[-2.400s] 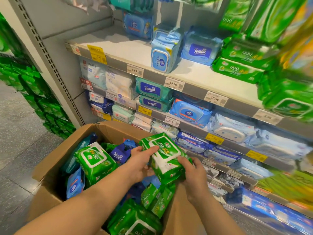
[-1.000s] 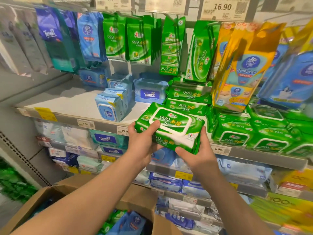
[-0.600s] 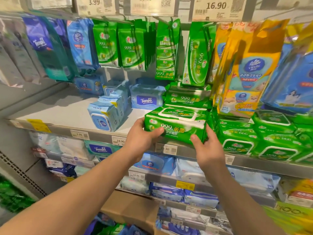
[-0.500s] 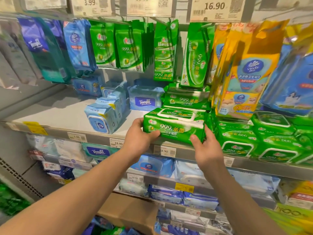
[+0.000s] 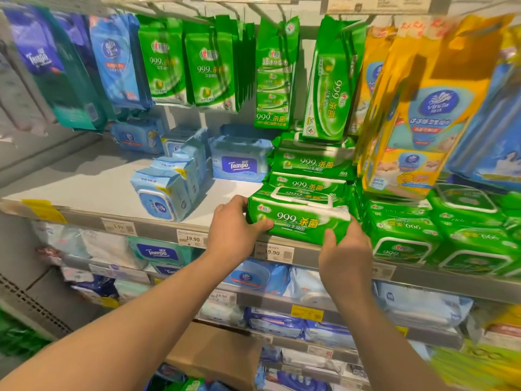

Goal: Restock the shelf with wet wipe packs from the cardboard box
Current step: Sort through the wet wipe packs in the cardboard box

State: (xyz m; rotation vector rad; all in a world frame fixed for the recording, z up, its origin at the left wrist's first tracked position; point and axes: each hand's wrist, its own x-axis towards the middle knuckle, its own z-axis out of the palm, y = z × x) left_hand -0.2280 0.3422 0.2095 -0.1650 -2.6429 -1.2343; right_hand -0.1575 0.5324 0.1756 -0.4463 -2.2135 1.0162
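Observation:
A green wet wipe pack (image 5: 298, 218) with a white lid lies at the front edge of the white shelf (image 5: 84, 187), in front of a stack of the same green packs (image 5: 310, 167). My left hand (image 5: 234, 230) grips its left end, thumb across the front. My right hand (image 5: 345, 252) holds its right front corner from below. A flap of the cardboard box (image 5: 214, 354) shows at the bottom, with green and blue packs beside it.
More green packs (image 5: 403, 235) fill the shelf to the right. Light blue packs (image 5: 166, 193) and a Tempo pack (image 5: 239, 162) stand to the left. Hanging packs (image 5: 211, 63) crowd the space above. Lower shelves (image 5: 282, 300) hold blue packs.
Both hands lifted the green pack out of the box, raised it to the shelf and have pushed it onto the shelf's front edge against the green stack.

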